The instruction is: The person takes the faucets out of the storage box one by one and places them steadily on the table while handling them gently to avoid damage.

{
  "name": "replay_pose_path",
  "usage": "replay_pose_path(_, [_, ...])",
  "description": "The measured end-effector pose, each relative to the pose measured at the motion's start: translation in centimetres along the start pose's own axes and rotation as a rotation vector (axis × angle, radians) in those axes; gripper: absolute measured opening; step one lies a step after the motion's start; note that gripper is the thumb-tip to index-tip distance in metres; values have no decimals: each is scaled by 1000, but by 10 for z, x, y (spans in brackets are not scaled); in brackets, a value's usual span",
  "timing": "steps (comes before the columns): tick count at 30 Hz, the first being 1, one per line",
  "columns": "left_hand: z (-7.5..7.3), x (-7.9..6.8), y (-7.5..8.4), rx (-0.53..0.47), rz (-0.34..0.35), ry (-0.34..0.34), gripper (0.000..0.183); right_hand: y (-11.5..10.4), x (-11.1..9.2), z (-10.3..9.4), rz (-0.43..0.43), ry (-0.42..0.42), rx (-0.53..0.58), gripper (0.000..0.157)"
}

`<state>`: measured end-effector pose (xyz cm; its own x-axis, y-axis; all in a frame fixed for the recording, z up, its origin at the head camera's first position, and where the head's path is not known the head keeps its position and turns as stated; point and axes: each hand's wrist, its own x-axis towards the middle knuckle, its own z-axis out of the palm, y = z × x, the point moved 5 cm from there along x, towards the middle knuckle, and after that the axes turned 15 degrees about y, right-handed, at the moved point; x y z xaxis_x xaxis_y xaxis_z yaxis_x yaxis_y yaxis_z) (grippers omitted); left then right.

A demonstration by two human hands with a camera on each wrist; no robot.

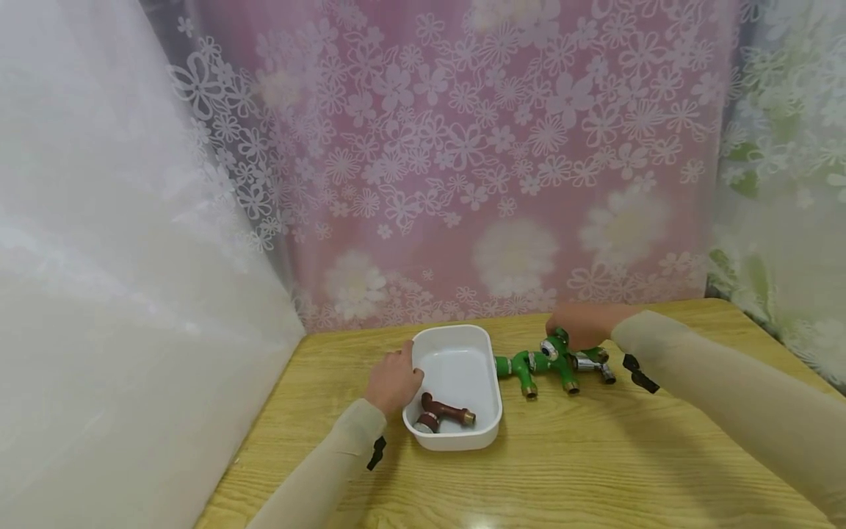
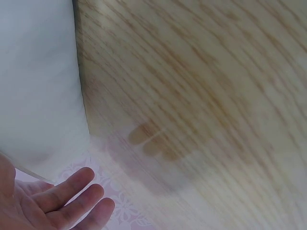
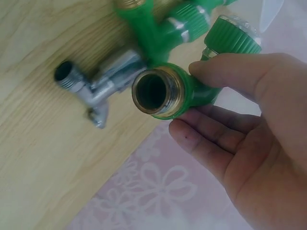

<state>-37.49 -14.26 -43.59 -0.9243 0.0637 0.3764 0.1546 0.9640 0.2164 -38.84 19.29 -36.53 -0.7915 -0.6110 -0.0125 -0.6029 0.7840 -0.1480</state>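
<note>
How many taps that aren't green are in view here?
2: a brown tap in the white tray's near end, and a chrome tap on the table near the right hand, which may hide more.

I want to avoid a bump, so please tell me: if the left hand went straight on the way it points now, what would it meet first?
The left hand would first meet the white tray at its left wall, which it seems to touch, though exact depth is unclear.
</note>
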Motion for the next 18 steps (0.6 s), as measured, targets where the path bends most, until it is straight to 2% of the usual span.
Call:
replay_pose_path(4, [1, 1, 0, -2, -5, -4, 60, 13, -8, 2, 38, 13, 4, 39])
replay_pose_path(11, [1, 0, -2, -5, -14, -2, 60, 30, -19, 7, 30, 37, 20, 39])
replay_pose_path(18, [3, 1, -3, 6, -6, 2, 60, 48, -24, 15, 67, 33, 19, 39])
